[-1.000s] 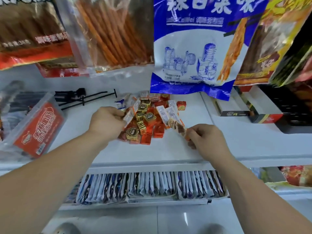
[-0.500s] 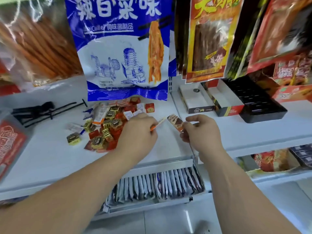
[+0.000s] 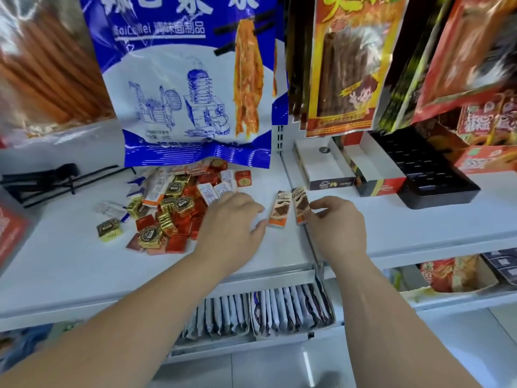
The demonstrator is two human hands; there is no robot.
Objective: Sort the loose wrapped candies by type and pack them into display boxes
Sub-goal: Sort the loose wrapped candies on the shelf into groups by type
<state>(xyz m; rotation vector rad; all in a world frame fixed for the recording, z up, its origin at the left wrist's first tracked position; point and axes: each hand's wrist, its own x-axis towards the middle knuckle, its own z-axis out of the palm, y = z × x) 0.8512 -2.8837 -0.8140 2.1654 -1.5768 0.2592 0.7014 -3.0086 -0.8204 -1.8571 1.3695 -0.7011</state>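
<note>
— Where the shelf [image 3: 419,236] runs across mid-frame, what is each hand doing?
— The left hand [image 3: 232,219] lies palm down, fingers spread and relaxed, at the right edge of the candy pile [image 3: 167,208]. It grips nothing, and its thumb is just beside a brown bar [image 3: 278,210] lying flat.
— And the right hand [image 3: 335,225]?
— Its curled fingers pinch the lower end of a second brown bar [image 3: 300,203], just right of the first.
— The boxes?
— A white display box [image 3: 327,166] and a red-fronted box [image 3: 377,175] sit open, upper right of the hands.
</note>
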